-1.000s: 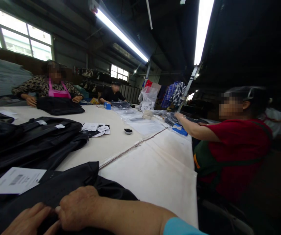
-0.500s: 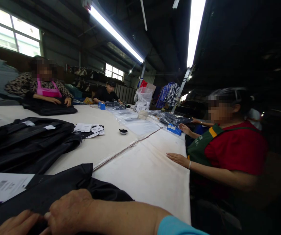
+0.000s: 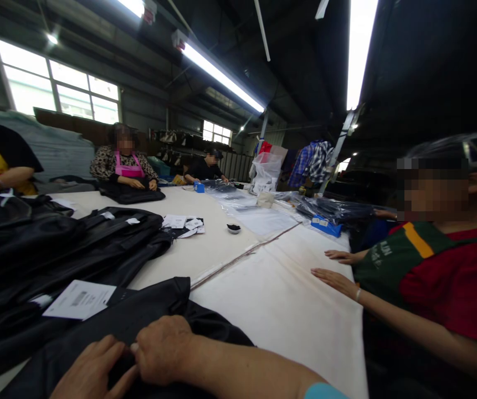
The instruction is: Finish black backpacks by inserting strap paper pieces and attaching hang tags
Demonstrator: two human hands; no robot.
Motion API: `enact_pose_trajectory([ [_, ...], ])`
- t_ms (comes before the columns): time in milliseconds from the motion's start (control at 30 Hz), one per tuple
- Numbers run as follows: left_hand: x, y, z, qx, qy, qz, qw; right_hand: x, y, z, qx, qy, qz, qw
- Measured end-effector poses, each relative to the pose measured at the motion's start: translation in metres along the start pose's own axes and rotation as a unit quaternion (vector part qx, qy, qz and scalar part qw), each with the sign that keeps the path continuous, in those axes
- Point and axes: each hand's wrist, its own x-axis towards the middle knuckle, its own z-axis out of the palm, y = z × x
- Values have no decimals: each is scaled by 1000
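Observation:
A black garment (image 3: 150,302) lies spread in front of me at the near side of the table. My right hand (image 3: 165,349) is closed on it, fingers curled under and fingertips hidden. Beside it, my left hand (image 3: 92,368) is bent over the same cloth, its thumb and fingers meeting near the right fingertips. What exactly the two pinch there is hidden. A white printed tag (image 3: 79,300) with a barcode rests on the garment just beyond my left hand.
More black garments (image 3: 126,238) are heaped to the left. Paper tags (image 3: 182,223) and a small dish (image 3: 233,229) lie on the white table (image 3: 288,282). A co-worker's hands (image 3: 338,281) rest on its right edge, near a blue box (image 3: 325,225). Other people stand around the far side.
My view has swung left, bringing in another person in yellow. The co-worker at right has drawn one hand nearer the other on the table. My hands stay together on the garment.

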Motion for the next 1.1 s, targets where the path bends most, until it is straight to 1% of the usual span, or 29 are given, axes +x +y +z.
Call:
enact_pose_trajectory([
  [100, 0, 3, -4, -3, -17, -8, 1000, 0, 0, 1, -1, 3, -1, 1000],
  [200, 0, 6, -8, -6, -26, -10, 1000, -1, -2, -3, -2, -3, -5, 1000],
  [333, -2, 8, -9, -9, -21, -11, 1000, -3, -5, -7, -4, 4, -2, 1000],
  [433, -2, 8, -8, -7, -14, -13, 1000, -4, -5, -5, -5, 10, -2, 1000],
  [600, -3, 8, -10, -10, -26, -12, 1000, -3, -4, 0, -18, 19, -8, 1000],
  [800, -5, 10, -10, -26, -25, -18, 999, -3, -4, -2, -13, 27, -4, 1000],
  [967, -4, 8, -10, -17, -40, -17, 999, -3, -4, 1, -18, 34, -14, 999],
  [1100, -4, 12, -13, -9, -40, -16, 999, -4, -5, -2, -16, 30, -6, 999],
])
